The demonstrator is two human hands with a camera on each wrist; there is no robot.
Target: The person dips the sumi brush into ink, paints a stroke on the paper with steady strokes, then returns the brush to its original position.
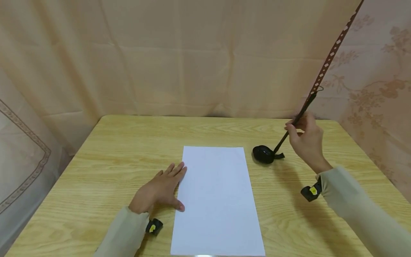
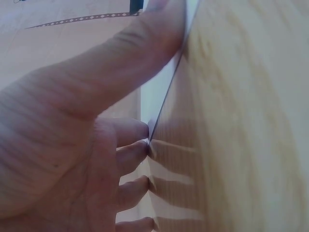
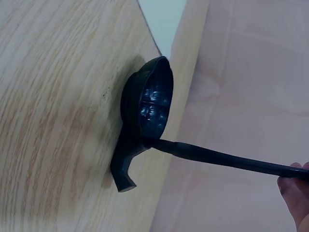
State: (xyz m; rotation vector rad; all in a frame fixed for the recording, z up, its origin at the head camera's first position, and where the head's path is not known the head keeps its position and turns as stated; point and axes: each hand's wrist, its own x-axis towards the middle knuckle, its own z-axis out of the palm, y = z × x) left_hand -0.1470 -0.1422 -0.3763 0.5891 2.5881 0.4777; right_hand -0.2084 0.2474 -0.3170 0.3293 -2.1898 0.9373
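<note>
My right hand [image 1: 306, 137] pinches a slim black calligraphy brush [image 1: 303, 109] partway up its handle, a thin loop at its upper end. The brush slants, with its lower end at the rim of a small black ink dish [image 1: 263, 154]. In the right wrist view, the dish [image 3: 157, 104] shows a lobed, glossy hollow and a curved stem-like handle. Whether the bristles touch the dish wall I cannot tell. A white sheet of paper [image 1: 216, 200] lies flat to the left of the dish. My left hand [image 1: 160, 189], fingers spread, rests at its left edge, thumb and fingertips touching it.
Beneath everything is a light wood-grain table [image 1: 128, 142]. Beige curtain cloth [image 1: 176, 64] hangs behind its far edge, and patterned cloth [image 1: 382, 89] hangs at the right. Small black wrist cameras [image 1: 311, 191] sit at both sleeves.
</note>
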